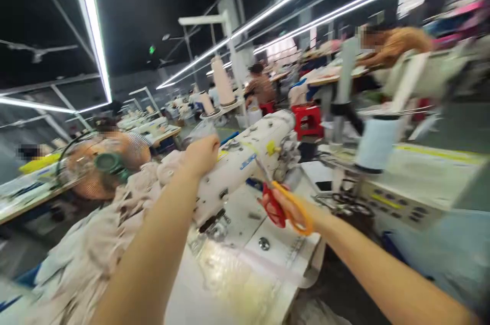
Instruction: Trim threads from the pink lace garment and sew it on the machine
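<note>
Scissors (pixel 273 201) with red and orange handles are in my right hand (pixel 293 207), over the sewing machine's bed. Their blades point up and away, towards the machine's arm. My left hand (pixel 202 154) is reached out past the left of the white sewing machine (pixel 245 156), its fingers curled closed; whatever they grip is hidden. Beyond that hand stand a large cone of pale thread (pixel 223 82) and a smaller cone (pixel 207 104). A heap of pale pink fabric (pixel 111 233) lies to the left, partly behind my left forearm.
At right are a light blue thread cone (pixel 377 144) and a machine panel (pixel 398 202). A fan (pixel 105 164) stands at left. Behind the machine is a red stool (pixel 307 121). People sit at other tables, one in an orange top (pixel 409 44) leaning forward.
</note>
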A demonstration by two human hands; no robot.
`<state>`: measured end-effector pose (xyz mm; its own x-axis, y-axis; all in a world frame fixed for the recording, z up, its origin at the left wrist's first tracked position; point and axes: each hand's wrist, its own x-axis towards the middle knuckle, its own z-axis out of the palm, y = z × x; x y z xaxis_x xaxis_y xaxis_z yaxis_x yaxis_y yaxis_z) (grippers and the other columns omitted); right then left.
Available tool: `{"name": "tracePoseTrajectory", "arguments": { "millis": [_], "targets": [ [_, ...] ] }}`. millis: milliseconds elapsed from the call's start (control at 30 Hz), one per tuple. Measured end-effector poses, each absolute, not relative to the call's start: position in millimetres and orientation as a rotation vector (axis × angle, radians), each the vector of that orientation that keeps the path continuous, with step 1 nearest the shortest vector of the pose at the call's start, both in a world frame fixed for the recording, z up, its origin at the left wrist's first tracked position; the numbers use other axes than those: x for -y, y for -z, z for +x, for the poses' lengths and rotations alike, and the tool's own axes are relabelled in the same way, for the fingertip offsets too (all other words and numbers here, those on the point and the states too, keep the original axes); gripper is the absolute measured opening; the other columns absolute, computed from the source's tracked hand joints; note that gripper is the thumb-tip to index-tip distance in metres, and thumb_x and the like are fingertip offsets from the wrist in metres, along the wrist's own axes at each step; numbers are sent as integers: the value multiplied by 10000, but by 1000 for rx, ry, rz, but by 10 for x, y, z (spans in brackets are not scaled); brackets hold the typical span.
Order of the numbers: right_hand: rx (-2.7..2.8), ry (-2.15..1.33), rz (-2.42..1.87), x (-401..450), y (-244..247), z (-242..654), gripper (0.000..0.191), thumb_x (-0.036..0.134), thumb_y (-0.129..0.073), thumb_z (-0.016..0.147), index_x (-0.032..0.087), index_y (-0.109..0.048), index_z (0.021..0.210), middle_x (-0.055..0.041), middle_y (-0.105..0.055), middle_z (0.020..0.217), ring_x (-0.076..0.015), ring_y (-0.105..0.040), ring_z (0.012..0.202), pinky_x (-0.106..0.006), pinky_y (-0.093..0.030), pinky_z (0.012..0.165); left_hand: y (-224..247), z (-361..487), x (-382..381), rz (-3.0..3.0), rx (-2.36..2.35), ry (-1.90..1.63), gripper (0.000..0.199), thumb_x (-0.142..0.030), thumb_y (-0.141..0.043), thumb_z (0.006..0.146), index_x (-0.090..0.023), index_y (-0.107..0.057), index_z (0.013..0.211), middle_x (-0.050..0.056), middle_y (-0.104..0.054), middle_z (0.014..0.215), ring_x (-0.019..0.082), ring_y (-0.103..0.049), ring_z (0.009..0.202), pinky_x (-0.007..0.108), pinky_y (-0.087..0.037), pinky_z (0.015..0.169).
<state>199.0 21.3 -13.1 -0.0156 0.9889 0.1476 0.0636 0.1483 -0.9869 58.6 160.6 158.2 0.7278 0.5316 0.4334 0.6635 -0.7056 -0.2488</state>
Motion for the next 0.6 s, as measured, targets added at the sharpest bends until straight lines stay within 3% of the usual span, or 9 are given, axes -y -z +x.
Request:
{"name": "tracePoseTrajectory", "arguments": {
  "millis": [167, 367, 500, 600],
  "targets": [
    [1023, -1644, -824, -247, -251, 1879, 650, 793, -317, 711, 172, -510, 739, 26, -400, 577, -126, -498, 528, -257, -418, 495, -1548, 646, -1687, -2549, 907, 456, 240, -261, -361, 894, -198, -585, 953, 58, -667, 887, 213, -599, 833, 286, -375, 632],
    [832, -1717, -782, -390, -568, 1762, 691, 735, -174, 803, 151, -536, 728, 18, -431, 505, -107, -467, 428, -220, -389, 418, -1588, 627, -1633, -2590, 814, 467, 233, -226, -371, 880, -191, -599, 919, 63, -649, 848, 214, -570, 816, 292, -376, 641],
    [732, -1689, -797, -540, -737, 1693, 668, 730, -174, 807, 159, -514, 739, 25, -426, 461, -95, -425, 375, -201, -367, 370, -1571, 610, -1637, -2586, 791, 491, 226, -229, -380, 876, -195, -603, 890, 61, -631, 802, 214, -553, 802, 298, -375, 645],
    [610, -1631, -827, -593, -798, 1645, 627, 719, -217, 816, 161, -469, 678, 62, -350, 420, -48, -317, 322, -151, -277, 321, -1553, 605, -1651, -2588, 784, 492, 229, -220, -374, 876, -198, -602, 867, 54, -623, 788, 205, -547, 799, 295, -380, 656]
  ]
}}
